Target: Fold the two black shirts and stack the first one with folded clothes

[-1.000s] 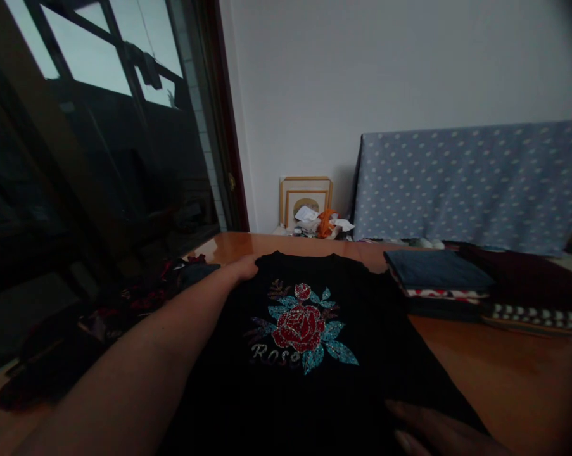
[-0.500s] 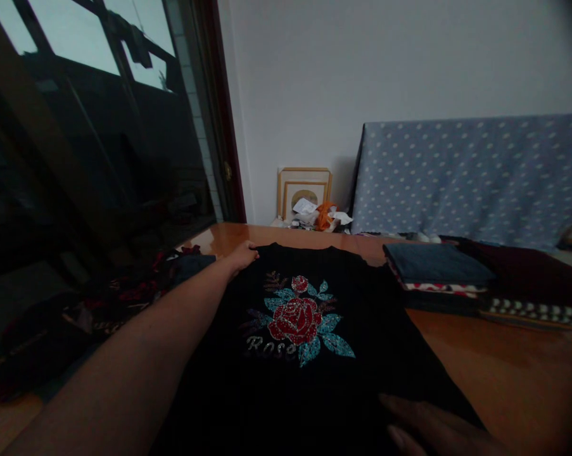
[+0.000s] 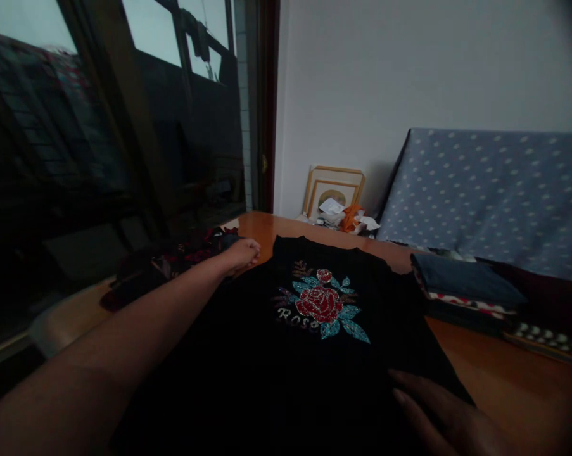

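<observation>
The black shirt (image 3: 314,361) with its glittering rose lies flat on the table (image 3: 514,380), its near hem lost in darkness. The left hand (image 3: 242,253) sits at the shirt's far left edge with fingers curled. Whether they pinch cloth is too dim to tell. The right hand (image 3: 438,411), partly cut off by the frame, rests on the near right part, fingers outstretched. Folded clothes (image 3: 463,285) are stacked to the right.

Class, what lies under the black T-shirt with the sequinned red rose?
The black T-shirt lies on the orange-brown wooden table, visible around its edges; anything else beneath is covered. The right hand rests on top.
</observation>
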Demonstrator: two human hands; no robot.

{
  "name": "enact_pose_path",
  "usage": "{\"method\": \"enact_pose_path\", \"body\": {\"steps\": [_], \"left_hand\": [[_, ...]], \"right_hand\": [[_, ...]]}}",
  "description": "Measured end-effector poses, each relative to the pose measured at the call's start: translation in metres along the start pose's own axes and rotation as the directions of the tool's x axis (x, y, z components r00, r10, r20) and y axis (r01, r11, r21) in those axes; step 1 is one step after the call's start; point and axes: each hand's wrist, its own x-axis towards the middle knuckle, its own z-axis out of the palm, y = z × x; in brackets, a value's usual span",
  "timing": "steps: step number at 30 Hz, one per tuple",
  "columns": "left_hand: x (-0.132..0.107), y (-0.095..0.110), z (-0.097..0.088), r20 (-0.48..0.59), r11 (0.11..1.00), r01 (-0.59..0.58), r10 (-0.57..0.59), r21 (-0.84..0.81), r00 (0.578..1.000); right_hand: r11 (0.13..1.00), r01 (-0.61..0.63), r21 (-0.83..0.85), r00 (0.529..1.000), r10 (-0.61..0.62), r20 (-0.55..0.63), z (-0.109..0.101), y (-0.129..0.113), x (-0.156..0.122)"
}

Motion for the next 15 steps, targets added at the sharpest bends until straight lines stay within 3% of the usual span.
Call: {"method": "enact_pose_path", "body": {"steps": [5,9,15], "left_hand": [[-0.057,-0.027,-0.027,-0.001,0.998,-0.044,0.044,0.042,0.999],[-0.095,-0.053,-0.051,-0.049,0.959,-0.107,0.124,0.262,0.991],[-0.119,-0.077,-0.081,-0.106,0.807,-0.136,0.238,0.574,0.965]], "right_hand": [[1.000,0.007,-0.010,1.000,-0.007,-0.003,-0.001,0.002,0.000],[1.000,0.000,-0.010,1.000,0.000,0.013,-0.002,0.001,0.000],[1.000,0.015,0.027,1.000,-0.015,-0.005,-0.003,0.003,-0.001]]}}
